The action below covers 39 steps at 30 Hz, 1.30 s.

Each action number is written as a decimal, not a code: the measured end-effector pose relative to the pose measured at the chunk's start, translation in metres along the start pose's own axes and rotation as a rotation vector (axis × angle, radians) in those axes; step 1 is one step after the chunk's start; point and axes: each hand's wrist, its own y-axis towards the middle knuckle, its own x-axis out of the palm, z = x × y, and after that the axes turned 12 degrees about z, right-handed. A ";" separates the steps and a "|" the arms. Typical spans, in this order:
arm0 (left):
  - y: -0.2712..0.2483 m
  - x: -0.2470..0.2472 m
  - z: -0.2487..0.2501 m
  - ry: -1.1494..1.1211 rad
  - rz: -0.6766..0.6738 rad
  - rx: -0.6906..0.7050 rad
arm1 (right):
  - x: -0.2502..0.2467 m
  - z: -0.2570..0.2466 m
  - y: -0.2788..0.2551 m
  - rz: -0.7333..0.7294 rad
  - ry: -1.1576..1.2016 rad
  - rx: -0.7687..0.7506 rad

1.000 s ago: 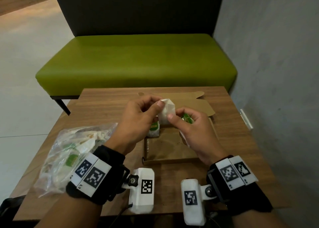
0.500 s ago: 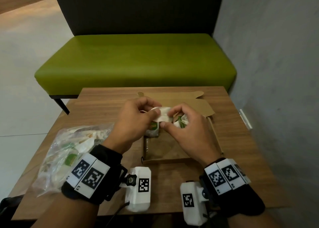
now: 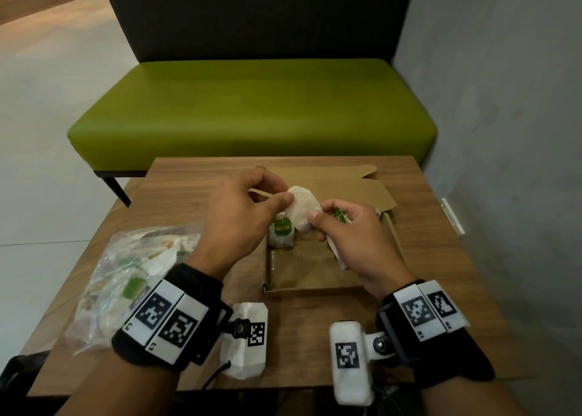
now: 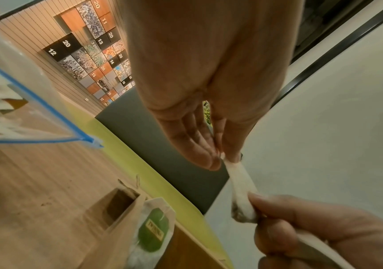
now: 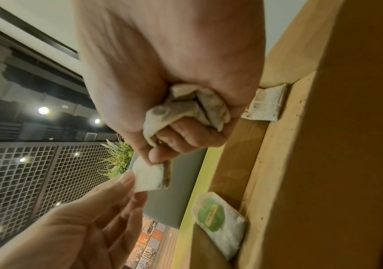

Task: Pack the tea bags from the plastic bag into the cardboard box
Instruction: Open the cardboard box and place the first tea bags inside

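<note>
Plastic bag (image 3: 126, 277): a clear zip bag, lying on the wooden table (image 3: 315, 327) well to the left of the cardboard box; it holds white tea bags with green tags, and its blue zip edge shows in the left wrist view.

Left hand (image 3: 239, 214): raised over the box's far left corner, thumb and forefinger pinching the left edge of a white tea bag (image 3: 300, 209); the other fingers are loosely curled above.

Standing tea bag (image 3: 282, 234): inside the box at its far left corner, upright against the wall, green tag facing the person, directly under the held tea bag.

Held tea bag: in the air above the far part of the box, stretched between both hands, each pinching one side of it.

Cardboard box (image 3: 315, 288): a shallow brown box in the middle of the table, lid open and folded back flat toward the green bench (image 3: 252, 110); dark specks lie on its floor.

Right hand (image 3: 356, 239): over the right half of the box, thumb and forefinger pinching the right edge of the held tea bag, while the remaining fingers are curled round a bunch of further tea bags (image 5: 186, 107) pressed into the palm; a green tag shows at the knuckles.

Corner tea bag (image 5: 266, 103): lies in the box's far right corner, seen only from the right wrist.
</note>
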 end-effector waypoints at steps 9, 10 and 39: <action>0.000 -0.001 -0.013 0.149 -0.149 0.121 | 0.010 0.004 -0.001 -0.080 -0.116 0.052; 0.000 -0.002 -0.015 0.129 -0.174 0.088 | 0.011 0.006 0.000 -0.073 -0.121 0.054; -0.001 0.009 -0.024 0.715 -0.129 0.241 | 0.010 0.011 0.011 -0.060 0.192 0.471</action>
